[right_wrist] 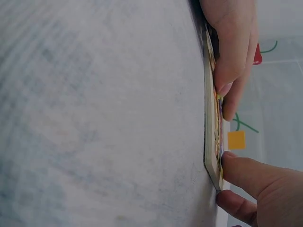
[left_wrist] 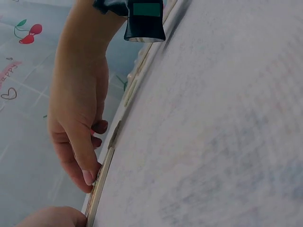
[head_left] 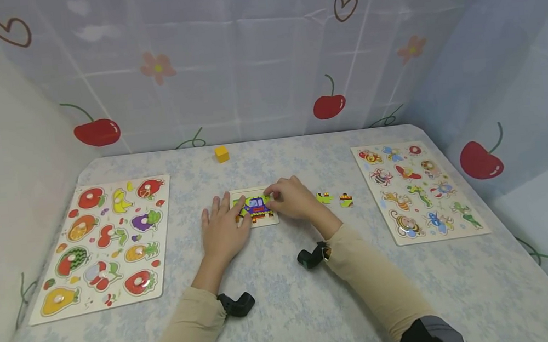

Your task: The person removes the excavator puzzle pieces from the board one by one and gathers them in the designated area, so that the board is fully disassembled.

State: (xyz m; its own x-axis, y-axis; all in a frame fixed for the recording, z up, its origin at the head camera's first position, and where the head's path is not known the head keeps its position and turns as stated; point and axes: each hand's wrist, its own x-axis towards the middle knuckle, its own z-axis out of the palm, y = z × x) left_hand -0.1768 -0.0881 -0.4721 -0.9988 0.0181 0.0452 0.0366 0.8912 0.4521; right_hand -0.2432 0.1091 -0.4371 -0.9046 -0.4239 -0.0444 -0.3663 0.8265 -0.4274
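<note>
A small wooden jigsaw board with a purple-blue vehicle picture lies on the table. My left hand rests on its left side, fingers spread, thumb on the picture; in the right wrist view that thumb presses the board's face. At the board's right edge my right hand has its fingers curled, thumb and forefinger pinching a yellow-green jigsaw piece there, mostly covered by the fingers. Two loose jigsaw pieces, one green and one red, yellow and green, lie right of this hand.
A large fruit puzzle board lies on the left, an insect puzzle board on the right. Behind the small board sits a yellow cube. A printed curtain hangs behind the table's far edge.
</note>
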